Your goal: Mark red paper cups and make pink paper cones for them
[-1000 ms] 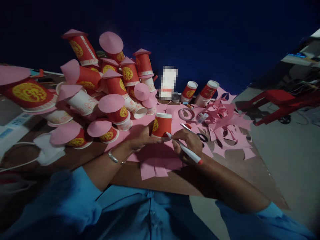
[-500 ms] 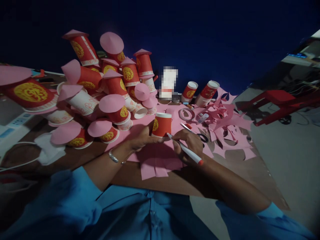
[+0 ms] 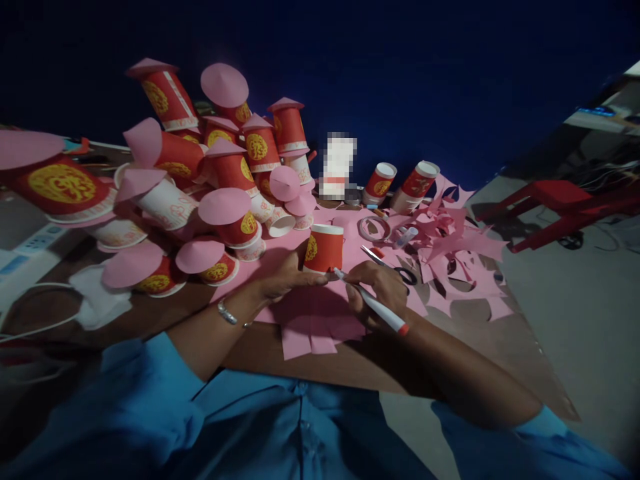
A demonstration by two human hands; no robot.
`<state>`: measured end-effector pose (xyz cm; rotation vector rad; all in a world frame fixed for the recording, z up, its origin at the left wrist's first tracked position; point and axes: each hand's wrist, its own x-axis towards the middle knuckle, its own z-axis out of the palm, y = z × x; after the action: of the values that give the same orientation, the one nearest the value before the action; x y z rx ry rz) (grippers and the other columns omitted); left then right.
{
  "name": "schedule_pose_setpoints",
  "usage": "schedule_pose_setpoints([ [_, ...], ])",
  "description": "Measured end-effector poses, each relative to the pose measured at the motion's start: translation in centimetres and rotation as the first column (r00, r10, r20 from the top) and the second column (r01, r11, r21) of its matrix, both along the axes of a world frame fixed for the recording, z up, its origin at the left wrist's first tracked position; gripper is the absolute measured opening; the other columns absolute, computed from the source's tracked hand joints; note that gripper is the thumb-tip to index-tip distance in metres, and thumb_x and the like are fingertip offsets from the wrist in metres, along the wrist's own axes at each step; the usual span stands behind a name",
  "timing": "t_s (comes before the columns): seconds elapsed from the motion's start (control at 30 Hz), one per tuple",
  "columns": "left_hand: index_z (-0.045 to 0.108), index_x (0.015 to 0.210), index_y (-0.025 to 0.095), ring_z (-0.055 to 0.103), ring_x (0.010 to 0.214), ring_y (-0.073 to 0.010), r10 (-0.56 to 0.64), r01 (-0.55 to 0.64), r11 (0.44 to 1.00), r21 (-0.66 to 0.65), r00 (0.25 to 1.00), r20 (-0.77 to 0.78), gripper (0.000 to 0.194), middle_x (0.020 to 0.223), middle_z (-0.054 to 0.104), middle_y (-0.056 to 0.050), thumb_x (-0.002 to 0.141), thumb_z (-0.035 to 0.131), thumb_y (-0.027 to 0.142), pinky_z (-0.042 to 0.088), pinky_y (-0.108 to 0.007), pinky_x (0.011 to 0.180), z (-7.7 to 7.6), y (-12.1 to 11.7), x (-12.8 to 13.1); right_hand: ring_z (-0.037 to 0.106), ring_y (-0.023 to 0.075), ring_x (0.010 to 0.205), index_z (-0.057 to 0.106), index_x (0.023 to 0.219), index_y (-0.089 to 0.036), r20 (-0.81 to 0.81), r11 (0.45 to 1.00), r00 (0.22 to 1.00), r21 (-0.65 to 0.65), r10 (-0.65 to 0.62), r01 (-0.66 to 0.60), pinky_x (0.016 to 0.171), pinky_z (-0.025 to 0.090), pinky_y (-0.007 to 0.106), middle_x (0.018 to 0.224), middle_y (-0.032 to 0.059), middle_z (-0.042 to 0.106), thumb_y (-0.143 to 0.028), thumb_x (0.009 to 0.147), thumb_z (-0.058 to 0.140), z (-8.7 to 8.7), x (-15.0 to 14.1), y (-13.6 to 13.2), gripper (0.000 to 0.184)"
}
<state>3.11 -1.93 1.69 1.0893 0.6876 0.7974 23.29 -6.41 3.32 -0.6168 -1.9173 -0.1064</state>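
Observation:
My left hand point(image 3: 287, 275) is closed around the lower left of a paper cup point(image 3: 326, 250) wrapped in red with a yellow emblem, its thumb along the bottom rim. The cup is held over pink paper point(image 3: 315, 333). My right hand point(image 3: 380, 290) grips a white marker point(image 3: 377, 310) with a red end; its tip meets the cup's lower edge. Just beyond that hand lie scissors point(image 3: 373, 255) with dark handles. Behind them are a roll of tape point(image 3: 374, 229) and a small clear tube point(image 3: 406, 237).
Several red and white cups with pink cone tops point(image 3: 225, 207) are piled at the left. Two red cups point(image 3: 379, 184) stand at the back. Pink paper scraps point(image 3: 460, 260) cover the right side. A white power strip point(image 3: 30, 250) lies far left; a red stool point(image 3: 555, 200) stands beyond the table.
Almost nothing differs. The marker and my right hand have shifted very slightly to the right and down, with the tip still at the cup's lower edge.

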Motion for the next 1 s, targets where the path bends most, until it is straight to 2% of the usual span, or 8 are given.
schedule_pose_setpoints([
  [0.27, 0.058, 0.137, 0.019, 0.077, 0.103, -0.0311, -0.01, 0.01, 1.0, -0.011, 0.999, 0.033, 0.091, 0.11, 0.08, -0.012, 0.058, 0.099, 0.035, 0.058, -0.043, 0.092, -0.08, -0.09, 0.05, 0.07, 0.0158, 0.062, 0.061, 0.102, -0.022, 0.009, 1.0, 1.0, -0.003, -0.016, 0.016, 0.057, 0.055, 0.027, 0.075, 0.0023, 0.072, -0.015, 0.095, 0.057, 0.0, -0.08, 0.07, 0.01],
  [0.47, 0.055, 0.142, 0.018, 0.076, 0.103, -0.0331, -0.016, 0.016, 1.0, -0.005, 1.0, -0.009, 0.098, 0.109, 0.08, -0.012, 0.057, 0.099, 0.04, 0.057, -0.045, 0.094, -0.19, -0.01, -0.03, 0.071, 0.0162, 0.063, 0.061, 0.104, -0.021, 0.014, 1.0, 1.0, 0.006, 0.009, -0.009, 0.058, 0.056, 0.026, 0.076, 0.003, 0.074, -0.015, 0.095, 0.057, 0.04, -0.16, 0.1, 0.012],
  [0.73, 0.05, 0.146, 0.017, 0.074, 0.105, -0.031, -0.024, 0.024, 1.0, -0.008, 0.999, -0.022, 0.1, 0.115, 0.077, -0.014, 0.06, 0.097, 0.037, 0.056, -0.042, 0.093, 0.17, -0.19, 0.02, 0.07, 0.0166, 0.063, 0.061, 0.103, -0.02, 0.018, 1.0, 0.999, 0.007, 0.027, -0.027, 0.058, 0.055, 0.026, 0.075, 0.0042, 0.072, -0.016, 0.096, 0.056, -0.19, -0.23, 0.19, 0.009],
  [1.0, 0.05, 0.148, 0.02, 0.07, 0.118, -0.0352, -0.016, 0.016, 1.0, -0.004, 0.999, -0.041, 0.102, 0.126, 0.075, -0.015, 0.059, 0.097, 0.036, 0.055, -0.045, 0.099, 0.36, -0.21, 0.16, 0.071, 0.0148, 0.064, 0.062, 0.102, -0.021, 0.018, 1.0, 1.0, 0.016, -0.006, 0.006, 0.058, 0.055, 0.025, 0.076, 0.0025, 0.072, -0.021, 0.101, 0.053, -0.47, -0.29, 0.33, 0.009],
])
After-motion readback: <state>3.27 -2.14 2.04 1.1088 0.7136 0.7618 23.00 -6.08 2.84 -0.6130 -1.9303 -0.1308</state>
